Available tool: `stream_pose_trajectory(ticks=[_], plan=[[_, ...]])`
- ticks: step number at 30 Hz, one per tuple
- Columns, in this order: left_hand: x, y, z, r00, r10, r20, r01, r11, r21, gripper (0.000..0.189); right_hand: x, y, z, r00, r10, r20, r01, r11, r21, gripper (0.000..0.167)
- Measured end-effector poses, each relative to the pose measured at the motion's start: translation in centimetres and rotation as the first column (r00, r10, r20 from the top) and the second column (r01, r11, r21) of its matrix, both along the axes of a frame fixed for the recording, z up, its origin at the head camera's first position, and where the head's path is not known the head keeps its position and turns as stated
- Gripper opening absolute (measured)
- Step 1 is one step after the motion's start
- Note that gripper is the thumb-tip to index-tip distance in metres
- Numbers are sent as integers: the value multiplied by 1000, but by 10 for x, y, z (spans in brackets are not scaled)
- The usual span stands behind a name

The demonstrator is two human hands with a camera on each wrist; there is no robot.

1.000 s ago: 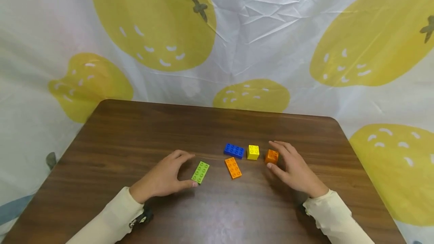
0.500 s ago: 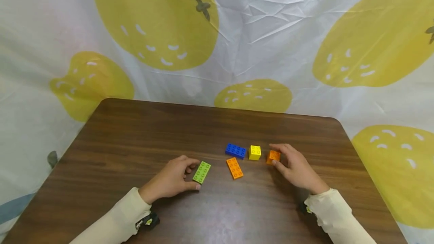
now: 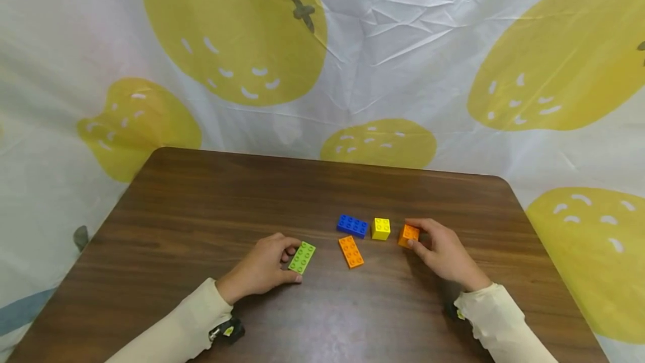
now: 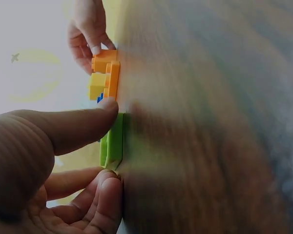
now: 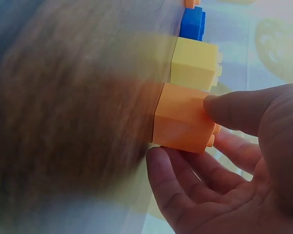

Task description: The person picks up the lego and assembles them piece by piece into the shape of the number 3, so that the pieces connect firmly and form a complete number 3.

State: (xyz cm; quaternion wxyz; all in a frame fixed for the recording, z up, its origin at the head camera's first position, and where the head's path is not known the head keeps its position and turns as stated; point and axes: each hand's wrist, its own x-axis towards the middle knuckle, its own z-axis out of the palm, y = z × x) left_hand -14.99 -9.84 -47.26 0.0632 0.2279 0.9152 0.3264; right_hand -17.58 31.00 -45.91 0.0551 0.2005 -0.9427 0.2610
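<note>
A green building brick (image 3: 302, 257) lies flat on the table, held between the thumb and curled fingers of my left hand (image 3: 262, 268). In the left wrist view my thumb is on one end of the green brick (image 4: 115, 141) and a fingertip at the other. My right hand (image 3: 445, 254) pinches a square orange brick (image 3: 408, 235). Its thumb presses near the studs of the orange brick (image 5: 183, 117), with the fingers curled behind. Between the hands lie a flat orange brick (image 3: 351, 251), a blue brick (image 3: 352, 226) and a square yellow brick (image 3: 381, 228).
The brown wooden table (image 3: 242, 195) has rounded far corners. Behind it hangs a pale curtain (image 3: 383, 77) with large yellow fruit prints. Both sleeves are cream, with a dark wrist device (image 3: 228, 330) below the left cuff.
My left hand has moved right and its thumb and fingers have closed on the green brick. The right hand's fingers have closed on the square orange brick. The other bricks stay put.
</note>
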Motion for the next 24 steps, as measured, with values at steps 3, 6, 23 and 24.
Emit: stream_pose_trajectory(ticks=[3,6,23,24], plan=[[0,1,0,1000,9,4,-9,1000,-6,65,1,1,1,1000,-10,17,10,1000,-7,45],[1,2,0,1000,21,14,-21,1000,-4,66,1,1,1,1000,-10,24,11,1000,-15,44],[2,8,3,999,50,16,-50,998,27,49,0,3,-4,996,-19,83,27,995,-95,42],[2,8,3,999,51,16,-51,998,24,48,0,3,-4,997,-20,78,27,995,-95,42]])
